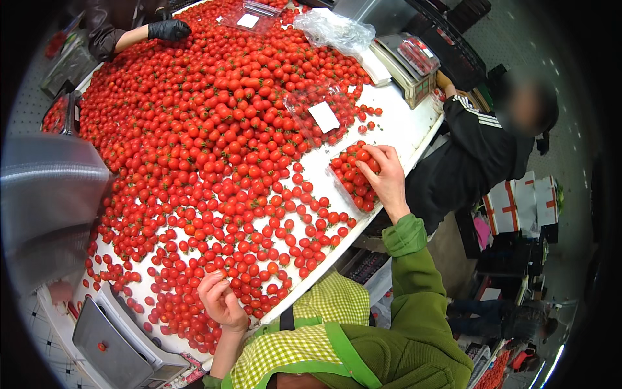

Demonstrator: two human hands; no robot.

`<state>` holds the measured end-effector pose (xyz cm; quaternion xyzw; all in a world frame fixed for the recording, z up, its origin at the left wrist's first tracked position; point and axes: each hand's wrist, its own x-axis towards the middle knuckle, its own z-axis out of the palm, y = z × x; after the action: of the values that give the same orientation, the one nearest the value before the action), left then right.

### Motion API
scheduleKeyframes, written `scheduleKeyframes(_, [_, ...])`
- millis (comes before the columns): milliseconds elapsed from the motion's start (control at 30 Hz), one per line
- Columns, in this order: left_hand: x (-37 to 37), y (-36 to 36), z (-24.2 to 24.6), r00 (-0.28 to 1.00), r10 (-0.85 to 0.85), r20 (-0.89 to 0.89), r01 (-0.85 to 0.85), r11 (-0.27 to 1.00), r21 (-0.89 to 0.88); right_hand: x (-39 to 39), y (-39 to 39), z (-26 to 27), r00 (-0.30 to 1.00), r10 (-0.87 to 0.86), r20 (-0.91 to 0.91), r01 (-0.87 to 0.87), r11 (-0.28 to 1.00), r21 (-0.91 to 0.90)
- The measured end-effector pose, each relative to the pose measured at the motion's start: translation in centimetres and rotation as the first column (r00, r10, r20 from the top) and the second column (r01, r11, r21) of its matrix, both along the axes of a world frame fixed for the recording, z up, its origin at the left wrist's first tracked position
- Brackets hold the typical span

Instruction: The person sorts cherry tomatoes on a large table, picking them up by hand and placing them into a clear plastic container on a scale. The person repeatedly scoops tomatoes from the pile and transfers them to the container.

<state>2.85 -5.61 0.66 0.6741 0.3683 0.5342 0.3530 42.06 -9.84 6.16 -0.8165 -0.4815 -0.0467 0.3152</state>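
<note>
Red cherry tomatoes, many with green stems, lie heaped across a white table. My right hand is over a clear plastic punnet filled with tomatoes near the table edge. Its thumb and fingers close around one cherry tomato at the top of the punnet. My left hand hovers above loose tomatoes at the near edge, palm partly up, fingers curled and apart. No tomato shows clearly in it. Beyond my right hand, a closed, labelled clear punnet with tomatoes rests against the heap.
A scale with one tomato on its plate stands at lower left, beside stacked clear plastic containers. Another scale bears a packed punnet. A co-worker's black-gloved hand touches the far heap; another person is at right.
</note>
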Motion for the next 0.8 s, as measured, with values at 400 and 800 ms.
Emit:
scheduleKeyframes(400, [-0.2,0.1,0.2,0.992,-0.013,-0.123,0.018,0.999,0.035,2.5,-3.1,-1.1,0.998,-0.01,-0.059,0.008,0.999,-0.032])
scheduleKeyframes(800, [-0.3,0.3,0.0,0.975,-0.106,-0.194,0.122,0.99,0.073,0.0,-6.6,-5.7,0.952,-0.248,-0.18,0.286,0.931,0.229])
